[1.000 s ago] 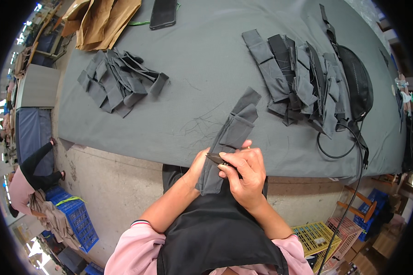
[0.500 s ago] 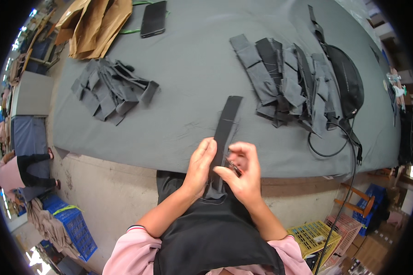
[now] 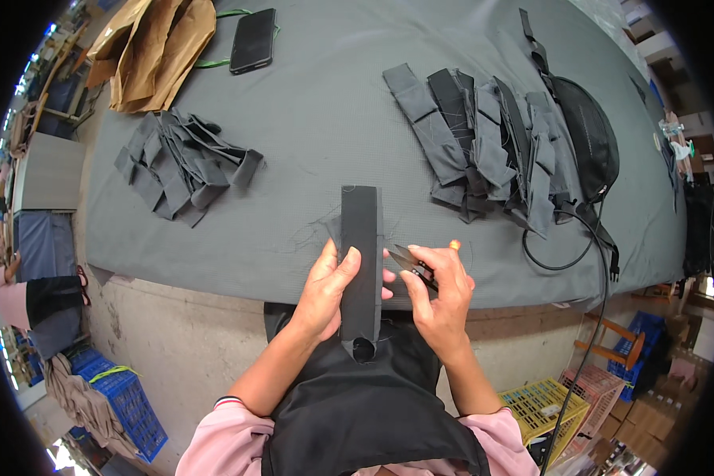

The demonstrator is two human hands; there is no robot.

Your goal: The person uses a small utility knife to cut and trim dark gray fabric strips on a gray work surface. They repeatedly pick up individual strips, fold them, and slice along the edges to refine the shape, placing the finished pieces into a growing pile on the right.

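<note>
A dark grey fabric strip [image 3: 360,262] stretches away from me at the table's front edge, its near end over my black apron. My left hand [image 3: 325,289] grips it, thumb on top and fingertips showing past its right side. To the right, my right hand [image 3: 443,297] holds black thread snips [image 3: 408,260], blades pointing at the strip but apart from it. A yellowish cover sits on one of that hand's fingers. Loose threads lie around the strip. A bundle of grey fabric strips [image 3: 492,159] lies at the far right, and a smaller heap of strips [image 3: 178,166] at the left.
On the grey-covered table [image 3: 309,119] are a brown paper bag [image 3: 155,59], a phone [image 3: 252,41], a black waist bag [image 3: 587,139] and a black cable [image 3: 559,268]. Crates [image 3: 543,408] stand on the floor at the lower right, a blue crate [image 3: 131,404] at left. A person [image 3: 36,297] is at far left.
The strip has turned from slanting to nearly straight and now shows its broad face. My right hand has moved away to the right, and the snips show clearly.
</note>
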